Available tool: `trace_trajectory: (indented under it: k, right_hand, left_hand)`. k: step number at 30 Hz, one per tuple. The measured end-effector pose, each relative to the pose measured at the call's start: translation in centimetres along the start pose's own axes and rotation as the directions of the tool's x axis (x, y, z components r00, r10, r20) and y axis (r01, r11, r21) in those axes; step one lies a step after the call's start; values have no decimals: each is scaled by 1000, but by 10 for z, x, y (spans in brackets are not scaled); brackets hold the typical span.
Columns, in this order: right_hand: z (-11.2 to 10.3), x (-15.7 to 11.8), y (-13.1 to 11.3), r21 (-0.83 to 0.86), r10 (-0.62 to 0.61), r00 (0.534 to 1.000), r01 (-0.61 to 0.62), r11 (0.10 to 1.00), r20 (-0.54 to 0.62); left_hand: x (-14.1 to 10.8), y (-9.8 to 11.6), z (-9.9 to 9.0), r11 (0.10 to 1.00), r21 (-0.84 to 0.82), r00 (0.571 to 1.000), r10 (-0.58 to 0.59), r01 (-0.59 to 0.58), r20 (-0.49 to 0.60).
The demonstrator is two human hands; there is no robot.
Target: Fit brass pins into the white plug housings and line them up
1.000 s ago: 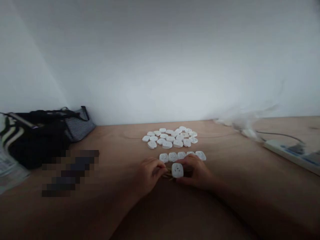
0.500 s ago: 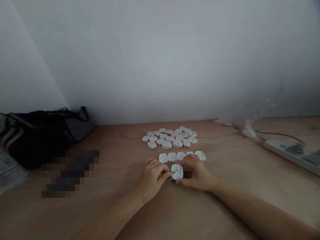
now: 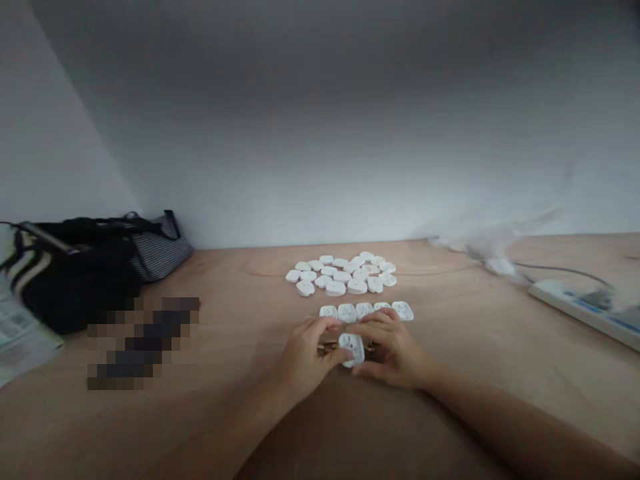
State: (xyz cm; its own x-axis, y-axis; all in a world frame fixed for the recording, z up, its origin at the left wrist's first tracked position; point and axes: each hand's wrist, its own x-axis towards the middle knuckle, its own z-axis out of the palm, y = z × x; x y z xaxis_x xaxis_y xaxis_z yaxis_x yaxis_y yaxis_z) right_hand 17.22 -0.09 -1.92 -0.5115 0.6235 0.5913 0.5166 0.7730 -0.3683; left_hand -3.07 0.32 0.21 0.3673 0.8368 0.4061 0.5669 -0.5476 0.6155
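A white, square plastic socket shell (image 3: 351, 342) with rounded corners and small holes is tilted up between my hands. My left hand (image 3: 307, 350) has its thumb pressed on the shell's lower face, its fingers curled at the left. Around the right side of the shell curves my right hand (image 3: 393, 350), the thumb at the lower right edge. Small brass-coloured metal pieces (image 3: 327, 347) show beside the left fingers; whether they are held or lie on the table cannot be told. Just beyond my hands runs a row of similar white shells (image 3: 347, 313), partly covered by my right fingers.
Farther back on the wooden table (image 3: 240, 307) lies a cluster of several white plastic pieces (image 3: 335, 289). A black bag (image 3: 80, 287) and a blurred-out dark object (image 3: 145, 343) are at left. On the right are a power strip (image 3: 585, 307) and a clear plastic bag (image 3: 495, 257).
My left thumb has moved from the shell's left edge onto its face, and the left fingers have spread from the thumb. The shell has shifted slightly down; more brass-coloured metal shows. The view shifted slightly.
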Motion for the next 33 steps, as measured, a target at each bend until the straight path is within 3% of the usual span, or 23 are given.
trace_trajectory:
  k: [4, 12, 16, 18, 20, 24, 33]
  right_hand:
    - [0, 0, -1, -3, 1, 1000, -1, 1000, -5]
    - [2, 0, 0, -9, 18, 1000, -18, 1000, -12]
    - [1, 0, 1, 4, 58, 998, -58, 998, -33]
    - [1, -1, 1, 6, 73, 996, -73, 997, -46]
    - [0, -1, 2, 5, 77, 996, -77, 997, -43]
    - [0, -1, 2, 4, 76, 996, -76, 997, -47]
    - [1, -1, 3, 25, 81, 996, -80, 997, -35]
  left_hand:
    - [2, 2, -3, 986, -118, 986, -99, 115, 131]
    - [5, 4, 0, 996, -67, 986, -50, 61, 157]
    - [13, -16, -21, 1000, -17, 984, 0, 3, 176]
    - [16, -33, -36, 999, 18, 967, 42, -48, 250]
    - [18, -47, -47, 999, 48, 951, -13, -2, 309]
    - [16, -54, -49, 999, 36, 913, -23, 9, 407]
    - [13, -43, -36, 999, -26, 959, -11, 19, 282]
